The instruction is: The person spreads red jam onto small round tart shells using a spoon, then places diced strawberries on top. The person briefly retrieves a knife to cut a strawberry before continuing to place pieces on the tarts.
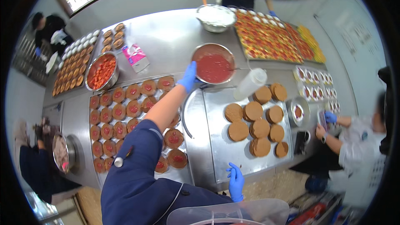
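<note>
My left arm reaches far across the table, and my left hand [189, 76], in a blue glove, grips the left rim of a metal bowl [199, 52] of red sauce [213, 67]. Low in front of me hangs my right hand [236, 183], gloved too, its fingers apart and holding nothing. Beyond it lies a metal tray [227, 158] with stacks of round brown cake discs [260, 128]. Under my left arm is another tray with rows of brown discs [119, 110] bearing red sauce in their middles; my sleeve hides some. A translucent squeeze bottle [251, 84] stands right of the bowl.
A bowl of cut strawberries [102, 73] and a pink-and-white carton [135, 58] stand at left. At the back are a bowl of white cream [216, 16] and a tray of fruit-topped pastry [268, 37]. Co-workers stand around the table; one person's gloved hand [330, 117] is at right.
</note>
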Demonstrator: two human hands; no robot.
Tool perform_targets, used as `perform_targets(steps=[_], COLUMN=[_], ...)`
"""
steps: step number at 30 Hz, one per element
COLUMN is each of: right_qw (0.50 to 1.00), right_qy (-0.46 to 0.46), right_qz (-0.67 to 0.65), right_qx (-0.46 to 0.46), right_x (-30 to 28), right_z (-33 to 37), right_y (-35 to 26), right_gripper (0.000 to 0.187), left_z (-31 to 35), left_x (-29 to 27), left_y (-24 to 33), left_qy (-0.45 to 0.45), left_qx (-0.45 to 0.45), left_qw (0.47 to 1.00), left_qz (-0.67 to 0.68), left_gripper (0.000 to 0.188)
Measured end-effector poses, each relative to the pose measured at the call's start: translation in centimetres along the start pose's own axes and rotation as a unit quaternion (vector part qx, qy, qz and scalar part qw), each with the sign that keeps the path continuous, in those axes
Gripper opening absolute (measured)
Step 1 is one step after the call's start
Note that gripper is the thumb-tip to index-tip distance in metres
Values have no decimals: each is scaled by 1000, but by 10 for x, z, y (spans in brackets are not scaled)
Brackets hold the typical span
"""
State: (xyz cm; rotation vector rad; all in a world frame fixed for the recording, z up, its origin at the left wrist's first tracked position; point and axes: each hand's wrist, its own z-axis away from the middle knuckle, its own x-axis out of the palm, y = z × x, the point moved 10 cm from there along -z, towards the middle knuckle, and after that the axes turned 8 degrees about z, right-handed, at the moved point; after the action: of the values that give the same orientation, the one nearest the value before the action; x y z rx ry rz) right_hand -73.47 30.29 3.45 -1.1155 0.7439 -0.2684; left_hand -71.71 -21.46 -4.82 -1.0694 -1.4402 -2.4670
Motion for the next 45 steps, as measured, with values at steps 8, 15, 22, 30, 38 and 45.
perform_targets(steps=[8,15,22,30,38,45], right_qw=[999,997,995,992,993,989], right_qy=[-32,-78,-74,-62,-20,63], right_qz=[11,16,53,108,105,134], right_qx=[33,13,36,28,55,20], right_x=[4,30,20,53,74,53], right_z=[-49,-70,-53,-5,59,96], right_y=[17,16,30,-6,-33,-33], right_gripper=[30,29,28,27,26,26], left_z=[-44,-28,79,104,44,165], left_x=[23,-33,-292,-420,-439,-287], left_y=[-17,15,174,284,370,360], left_qy=[12,115,333,477,257,72], left_qx=[-15,-5,260,147,344,407], left_qw=[994,974,890,720,901,898], left_qz=[-107,-197,174,-482,61,-153], left_gripper=[52,55,44,47,42,48])
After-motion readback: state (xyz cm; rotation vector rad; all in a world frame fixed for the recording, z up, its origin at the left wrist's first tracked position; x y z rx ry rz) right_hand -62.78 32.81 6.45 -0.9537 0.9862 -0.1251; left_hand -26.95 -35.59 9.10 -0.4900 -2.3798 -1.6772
